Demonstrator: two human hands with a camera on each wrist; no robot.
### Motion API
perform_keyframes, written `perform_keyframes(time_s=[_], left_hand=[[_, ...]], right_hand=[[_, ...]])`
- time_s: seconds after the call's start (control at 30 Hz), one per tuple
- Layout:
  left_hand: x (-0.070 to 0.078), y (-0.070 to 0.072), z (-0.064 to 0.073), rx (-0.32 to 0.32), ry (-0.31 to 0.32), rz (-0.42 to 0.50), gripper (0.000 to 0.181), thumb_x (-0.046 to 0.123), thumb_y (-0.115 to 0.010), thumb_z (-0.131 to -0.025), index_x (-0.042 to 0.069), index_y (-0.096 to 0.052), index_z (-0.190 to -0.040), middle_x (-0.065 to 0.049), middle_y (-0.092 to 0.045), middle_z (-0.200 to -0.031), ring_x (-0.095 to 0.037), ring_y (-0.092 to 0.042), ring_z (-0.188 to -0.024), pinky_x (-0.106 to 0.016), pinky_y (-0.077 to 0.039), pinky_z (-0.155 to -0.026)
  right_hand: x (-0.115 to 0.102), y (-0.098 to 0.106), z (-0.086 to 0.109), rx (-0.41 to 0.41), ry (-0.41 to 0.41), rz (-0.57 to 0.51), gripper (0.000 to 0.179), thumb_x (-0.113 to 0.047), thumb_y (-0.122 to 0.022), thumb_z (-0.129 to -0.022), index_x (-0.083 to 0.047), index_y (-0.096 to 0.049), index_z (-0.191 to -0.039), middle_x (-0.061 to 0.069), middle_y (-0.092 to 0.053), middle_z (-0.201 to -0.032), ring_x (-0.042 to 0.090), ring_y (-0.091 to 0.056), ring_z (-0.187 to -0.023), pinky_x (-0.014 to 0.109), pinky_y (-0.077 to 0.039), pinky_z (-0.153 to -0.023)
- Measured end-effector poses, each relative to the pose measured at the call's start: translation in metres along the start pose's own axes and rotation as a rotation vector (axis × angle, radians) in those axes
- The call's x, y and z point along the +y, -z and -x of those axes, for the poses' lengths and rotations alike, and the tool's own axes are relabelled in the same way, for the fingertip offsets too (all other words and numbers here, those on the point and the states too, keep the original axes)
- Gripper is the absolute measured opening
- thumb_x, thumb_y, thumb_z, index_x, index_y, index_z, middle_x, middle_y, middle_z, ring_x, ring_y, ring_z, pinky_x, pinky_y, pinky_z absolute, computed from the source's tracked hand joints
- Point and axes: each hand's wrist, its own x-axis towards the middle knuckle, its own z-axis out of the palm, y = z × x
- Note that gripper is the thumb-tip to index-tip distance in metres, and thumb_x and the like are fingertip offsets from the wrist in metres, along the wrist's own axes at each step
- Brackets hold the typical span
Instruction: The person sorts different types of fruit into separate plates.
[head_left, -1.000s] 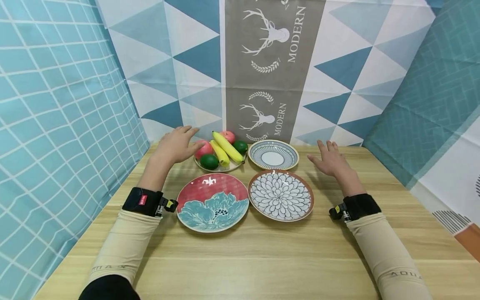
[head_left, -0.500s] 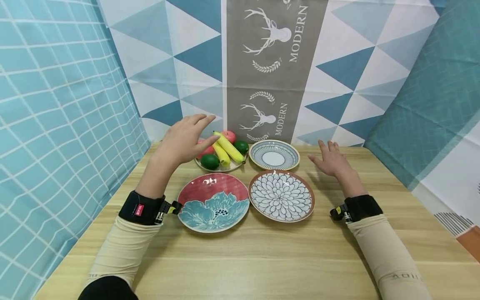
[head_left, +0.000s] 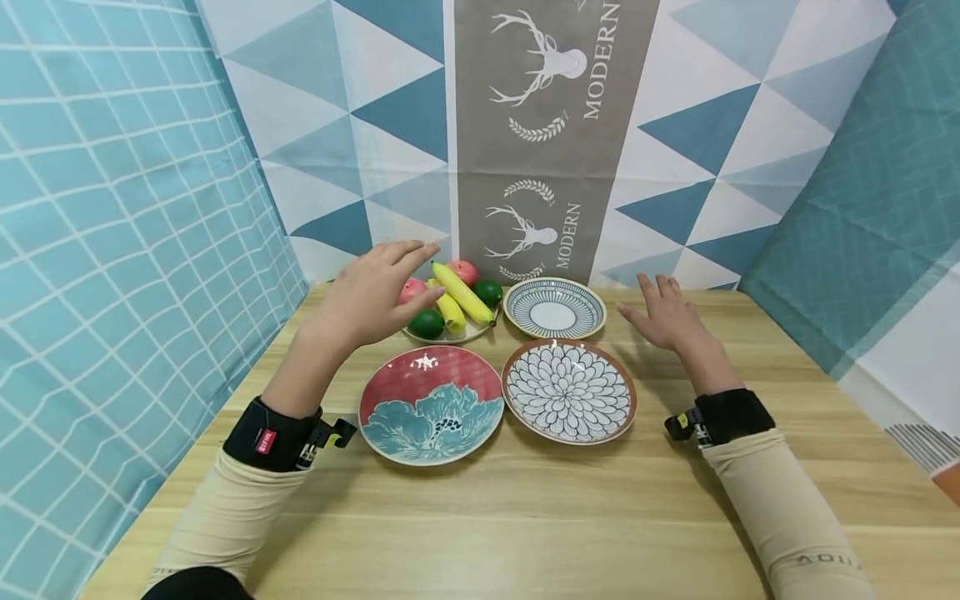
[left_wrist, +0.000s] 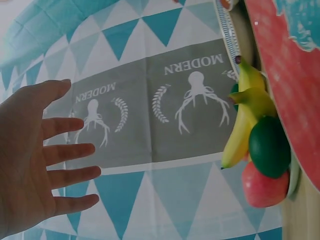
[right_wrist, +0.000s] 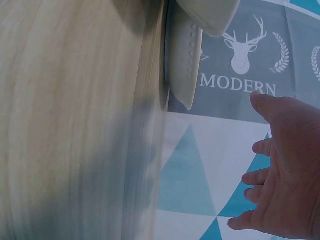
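My left hand point(head_left: 367, 296) hovers empty near the left side of the fruit plate point(head_left: 468, 330), fingers extended and thumb apart. On that plate lie yellow bananas point(head_left: 465, 293), a dark green fruit point(head_left: 426, 323) with another like it, and red apples point(head_left: 463, 271). The left wrist view shows the palm and spread fingers of this hand, with the bananas point(left_wrist: 245, 115) and one apple point(left_wrist: 265, 185) off to the side. My right hand point(head_left: 666, 318) is held above the table, right of the blue-striped plate point(head_left: 555, 317), touching nothing. Its fingers are relaxed in the right wrist view.
A red plate with a teal flower point(head_left: 431, 406) sits front left. Beside it is a white petal-patterned plate point(head_left: 570, 392) with a brown rim. All stand on a wooden table point(head_left: 480, 525). Patterned cloth point(head_left: 397, 108) hangs behind, and blue checked cloth point(head_left: 112, 208) on the left.
My left hand has shifted right and looks larger, now overlapping part of the fruit in the head view. The right hand stays almost still. Plates and fruit keep their places; the view shifts slightly.
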Motion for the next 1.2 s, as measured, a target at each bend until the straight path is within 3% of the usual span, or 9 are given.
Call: perform_keyframes(time_s=[0.3, 0.63, 0.87, 1.2], left_hand=[[-0.007, -0.027, 0.008, -0.098, -0.047, 0.051, 0.066, 0.055, -0.056, -0.094, 0.017, -0.045, -0.147, -0.010, -0.047, -0.145, -0.031, -0.043, -0.134, -0.052, -0.041, -0.104], [-0.022, -0.058, 0.015, -0.223, 0.019, 0.065, 0.057, 0.053, -0.062, -0.091, 0.016, -0.057, -0.135, -0.007, -0.057, -0.129, -0.027, -0.054, -0.117, -0.049, -0.048, -0.095], [-0.038, -0.072, 0.017, -0.316, 0.090, 0.105, 0.057, 0.051, -0.063, -0.091, 0.019, -0.053, -0.136, -0.010, -0.057, -0.132, -0.030, -0.055, -0.118, -0.056, -0.048, -0.091], [-0.059, -0.090, 0.024, -0.463, 0.127, 0.231, 0.052, 0.041, -0.064, -0.091, 0.003, -0.060, -0.128, -0.017, -0.064, -0.122, -0.032, -0.060, -0.111, -0.049, -0.049, -0.092]], right_hand=[[-0.005, 0.002, 0.000, -0.002, 0.004, 0.015, 0.086, -0.060, -0.037, -0.099, -0.008, -0.002, -0.158, 0.033, 0.000, -0.158, 0.051, 0.004, -0.145, 0.076, -0.010, -0.104], [-0.012, 0.006, 0.001, -0.009, 0.001, 0.000, 0.085, -0.059, -0.038, -0.100, -0.009, -0.001, -0.158, 0.031, 0.004, -0.159, 0.048, 0.008, -0.146, 0.075, -0.008, -0.105], [-0.015, 0.007, 0.000, -0.008, 0.011, -0.006, 0.083, -0.053, -0.041, -0.101, -0.008, -0.002, -0.158, 0.032, 0.003, -0.159, 0.048, 0.008, -0.145, 0.076, -0.008, -0.105], [-0.016, 0.005, 0.000, -0.027, 0.011, -0.011, 0.085, -0.059, -0.037, -0.100, -0.009, -0.002, -0.158, 0.031, 0.005, -0.159, 0.047, 0.010, -0.145, 0.075, -0.007, -0.105]])
